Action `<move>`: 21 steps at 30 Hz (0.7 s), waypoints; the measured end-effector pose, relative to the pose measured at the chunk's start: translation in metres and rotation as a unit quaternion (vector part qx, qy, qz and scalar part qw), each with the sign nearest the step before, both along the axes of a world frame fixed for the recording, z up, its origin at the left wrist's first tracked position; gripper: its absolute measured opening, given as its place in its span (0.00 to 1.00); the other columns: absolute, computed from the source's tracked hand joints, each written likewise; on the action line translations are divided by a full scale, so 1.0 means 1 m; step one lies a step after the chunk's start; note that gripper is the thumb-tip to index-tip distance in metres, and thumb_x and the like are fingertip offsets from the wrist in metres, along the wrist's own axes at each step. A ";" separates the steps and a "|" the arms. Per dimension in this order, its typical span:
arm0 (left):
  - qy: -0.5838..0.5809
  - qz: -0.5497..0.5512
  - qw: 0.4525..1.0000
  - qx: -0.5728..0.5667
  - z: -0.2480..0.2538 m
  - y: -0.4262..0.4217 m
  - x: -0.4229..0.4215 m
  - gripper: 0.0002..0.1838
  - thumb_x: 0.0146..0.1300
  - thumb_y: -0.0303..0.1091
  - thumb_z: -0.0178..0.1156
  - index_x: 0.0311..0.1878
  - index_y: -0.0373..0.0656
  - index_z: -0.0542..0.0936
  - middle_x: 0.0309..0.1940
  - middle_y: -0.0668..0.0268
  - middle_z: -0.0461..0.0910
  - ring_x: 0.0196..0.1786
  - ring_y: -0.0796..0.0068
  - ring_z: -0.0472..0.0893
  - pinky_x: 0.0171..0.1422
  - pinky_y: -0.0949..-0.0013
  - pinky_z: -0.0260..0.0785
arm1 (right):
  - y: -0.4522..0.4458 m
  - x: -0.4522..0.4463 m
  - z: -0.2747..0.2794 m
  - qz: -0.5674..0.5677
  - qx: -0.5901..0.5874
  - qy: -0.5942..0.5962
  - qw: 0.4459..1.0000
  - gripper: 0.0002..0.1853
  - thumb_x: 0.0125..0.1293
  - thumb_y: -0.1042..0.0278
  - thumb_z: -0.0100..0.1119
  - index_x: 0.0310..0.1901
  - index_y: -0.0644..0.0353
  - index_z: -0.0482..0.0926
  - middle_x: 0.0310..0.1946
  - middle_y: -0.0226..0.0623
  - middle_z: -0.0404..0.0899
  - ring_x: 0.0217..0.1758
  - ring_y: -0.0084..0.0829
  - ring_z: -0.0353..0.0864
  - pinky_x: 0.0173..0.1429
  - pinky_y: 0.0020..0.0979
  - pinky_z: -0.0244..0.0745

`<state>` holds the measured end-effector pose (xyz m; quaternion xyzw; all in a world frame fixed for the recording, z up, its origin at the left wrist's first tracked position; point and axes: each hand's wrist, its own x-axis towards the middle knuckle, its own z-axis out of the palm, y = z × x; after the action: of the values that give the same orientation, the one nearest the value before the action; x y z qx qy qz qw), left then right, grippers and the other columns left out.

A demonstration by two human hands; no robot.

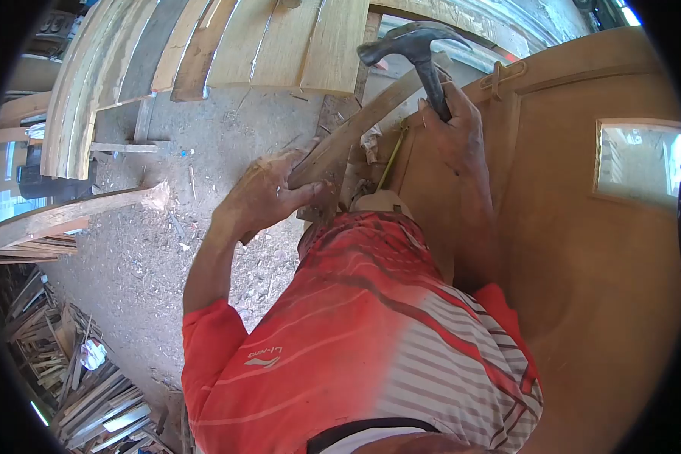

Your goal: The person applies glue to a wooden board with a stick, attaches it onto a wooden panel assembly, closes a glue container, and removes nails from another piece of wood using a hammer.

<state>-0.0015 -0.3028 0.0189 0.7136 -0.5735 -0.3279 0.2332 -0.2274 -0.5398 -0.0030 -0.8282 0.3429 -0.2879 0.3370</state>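
Note:
My right hand is closed around the handle of a claw hammer, whose metal head is raised above the fist. My left hand grips the near end of a wooden board, with the thumb across its face. That board slants up and to the right, and its far end passes behind the hammer. Whether my right hand touches it, I cannot tell. Below the board, close to my body, a yellow strip that looks like a tape measure runs down.
On the right stands a large wooden door-like panel with a small glass pane. Planks lie side by side at the top. Scrap wood is heaped at lower left, and a long plank juts in over the debris-strewn floor.

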 end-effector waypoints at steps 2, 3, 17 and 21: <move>-0.034 -0.026 0.999 -0.019 0.008 0.011 0.005 0.36 0.63 0.36 0.71 0.74 0.39 0.72 0.59 0.48 0.84 0.58 0.51 0.86 0.62 0.57 0.78 | 0.001 -0.001 -0.009 0.032 -0.066 0.007 0.997 0.23 0.67 0.68 0.68 0.63 0.61 0.79 0.60 0.47 0.82 0.70 0.42 0.77 0.73 0.43 0.68; -0.052 -0.036 0.998 -0.030 0.011 0.016 0.009 0.36 0.62 0.35 0.71 0.74 0.39 0.72 0.57 0.48 0.84 0.57 0.51 0.86 0.60 0.56 0.79 | 0.003 0.000 -0.009 0.049 -0.081 0.015 0.995 0.24 0.67 0.66 0.69 0.63 0.61 0.78 0.63 0.47 0.80 0.74 0.44 0.72 0.78 0.45 0.62; -0.454 -0.128 0.831 -0.295 0.114 0.017 0.078 0.17 0.61 0.36 0.73 0.52 0.45 0.84 0.42 0.60 0.86 0.43 0.57 0.86 0.53 0.55 0.79 | 0.080 -0.020 -0.059 -0.043 0.089 -0.058 0.993 0.20 0.66 0.61 0.72 0.53 0.65 0.81 0.40 0.42 0.83 0.43 0.39 0.82 0.49 0.38 0.76; -0.224 0.100 0.834 -0.495 0.078 0.014 0.047 0.08 0.67 0.31 0.69 0.46 0.42 0.83 0.41 0.62 0.86 0.44 0.68 0.85 0.56 0.64 0.77 | 0.094 -0.024 -0.074 -0.104 0.174 -0.140 0.969 0.16 0.69 0.58 0.69 0.44 0.67 0.83 0.30 0.31 0.80 0.34 0.25 0.78 0.41 0.33 0.73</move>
<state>0.0457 -0.2889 0.0966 0.6103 -0.6211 0.1933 0.4521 -0.2511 -0.4459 -0.0765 -0.6679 0.4214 -0.3707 0.4888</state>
